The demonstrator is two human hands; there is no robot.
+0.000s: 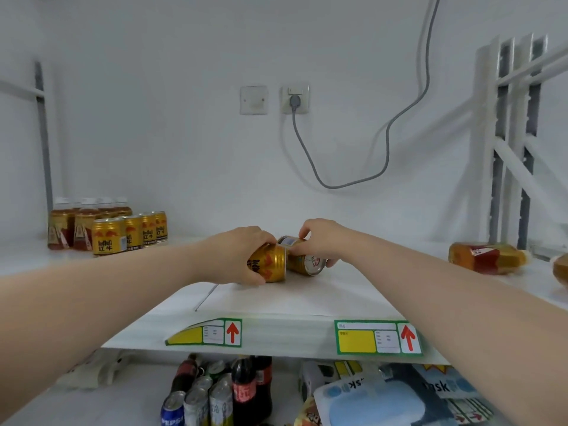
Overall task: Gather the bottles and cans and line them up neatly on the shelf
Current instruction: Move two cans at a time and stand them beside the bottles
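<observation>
Two gold energy-drink cans lie on their sides at the middle of the white shelf point(307, 302). My left hand point(239, 256) is wrapped over the nearer can point(272, 264). My right hand point(319, 238) grips the second can point(307, 262), whose silver end faces me. At the far left stand several upright gold cans point(129, 233) in a row, with tea bottles point(70, 229) lined up behind them. A tea bottle point(487, 258) lies on its side at the right; another bottle point(561, 269) is cut off by the right edge.
A grey cable point(310, 161) hangs from a wall socket behind the shelf. White rack posts point(510, 149) rise at the right. Below the shelf edge with yellow-green labels point(378, 336) stand cola bottles and cans point(221, 392) and blue packages point(384, 401).
</observation>
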